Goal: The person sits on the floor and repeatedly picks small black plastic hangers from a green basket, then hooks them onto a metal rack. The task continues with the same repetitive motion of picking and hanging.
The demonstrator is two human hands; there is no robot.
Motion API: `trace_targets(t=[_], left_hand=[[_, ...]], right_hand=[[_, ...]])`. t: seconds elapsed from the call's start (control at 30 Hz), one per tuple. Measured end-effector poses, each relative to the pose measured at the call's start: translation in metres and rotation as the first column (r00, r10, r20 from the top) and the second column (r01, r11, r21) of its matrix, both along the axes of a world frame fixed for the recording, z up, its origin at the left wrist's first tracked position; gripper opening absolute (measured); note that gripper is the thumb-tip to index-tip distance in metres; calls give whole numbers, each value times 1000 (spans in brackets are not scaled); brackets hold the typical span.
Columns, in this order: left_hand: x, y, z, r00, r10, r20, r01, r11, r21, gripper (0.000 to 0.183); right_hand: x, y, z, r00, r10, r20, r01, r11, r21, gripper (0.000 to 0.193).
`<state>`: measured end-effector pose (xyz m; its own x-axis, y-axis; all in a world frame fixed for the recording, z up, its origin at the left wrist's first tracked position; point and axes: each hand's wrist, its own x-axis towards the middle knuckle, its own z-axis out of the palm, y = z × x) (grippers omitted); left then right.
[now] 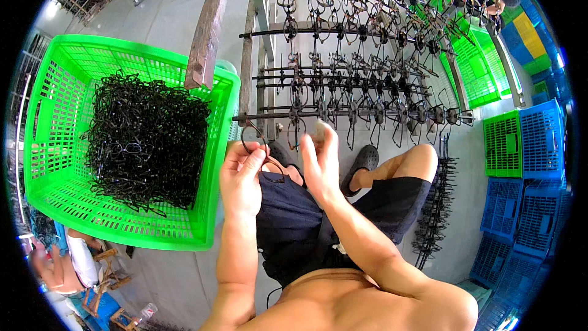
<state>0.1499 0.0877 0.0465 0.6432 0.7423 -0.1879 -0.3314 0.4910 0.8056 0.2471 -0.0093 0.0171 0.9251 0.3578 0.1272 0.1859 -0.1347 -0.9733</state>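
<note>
My left hand is closed, thumb against fingers, on a dark eyeglass frame with two round rims. To its right, my right hand is raised close to the lowest bar of a rack; thumb and fingers stand apart with nothing visible between them. The rack's dark bars carry rows of eyeglass frames hung at intervals along them. One hanging frame is just left of my right fingertips. At my left, a green plastic basket holds a dense pile of dark eyeglass frames.
A wooden post stands between basket and rack. Blue crates and a green crate are stacked at the right. A long bar of frames lies beside my leg. Another person sits at the lower left.
</note>
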Motion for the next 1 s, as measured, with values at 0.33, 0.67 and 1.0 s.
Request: trace_targets(t=[0.33, 0.67, 1.0], left_hand=[[25, -34, 37, 972, -150, -183, 211, 899, 384, 14], [25, 0, 57, 751, -545, -372, 639, 462, 615, 17], [101, 39, -18, 828, -430, -361, 507, 848, 152, 18]], right_hand=[[8, -58, 38, 927, 212, 309, -210, 977, -41, 61], [37, -78, 67, 414, 844, -340, -904, 426, -43, 30], [54, -36, 20, 874, 214, -437, -115, 963, 242, 30]])
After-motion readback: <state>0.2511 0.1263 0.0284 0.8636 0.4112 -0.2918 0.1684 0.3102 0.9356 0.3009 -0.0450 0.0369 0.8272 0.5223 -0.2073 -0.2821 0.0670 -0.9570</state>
